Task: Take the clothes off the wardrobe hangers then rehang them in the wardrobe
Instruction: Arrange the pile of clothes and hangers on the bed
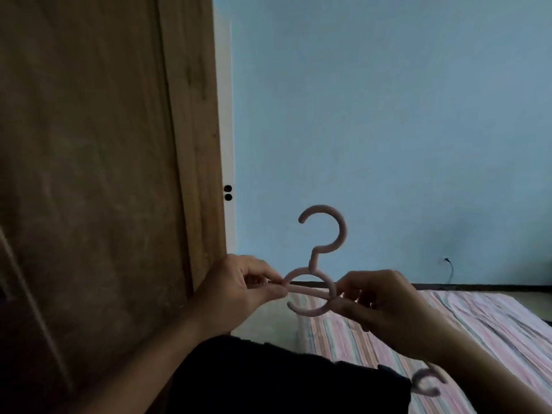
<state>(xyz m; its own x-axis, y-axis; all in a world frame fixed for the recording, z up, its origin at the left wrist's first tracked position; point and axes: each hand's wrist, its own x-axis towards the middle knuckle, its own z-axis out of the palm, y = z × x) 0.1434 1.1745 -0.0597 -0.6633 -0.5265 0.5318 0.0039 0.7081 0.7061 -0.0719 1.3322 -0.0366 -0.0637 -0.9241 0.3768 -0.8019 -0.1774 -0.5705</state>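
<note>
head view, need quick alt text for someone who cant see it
Two hands, left hand and right hand, hold a bare pink hanger by its ends, hook up, before a blue wall. A wooden door stands left; a dark garment and striped bed lie below.

Both forearms come up from the bottom of the frame and meet at lower centre, bare, wrists bent slightly inward. Left hand (239,286) has fingers (257,277) curled with thumb pinching the left end of a pink hanger (324,234). Right hand (385,303) sits just right of centre, fingers curled, gripping the hanger's right end.
</note>
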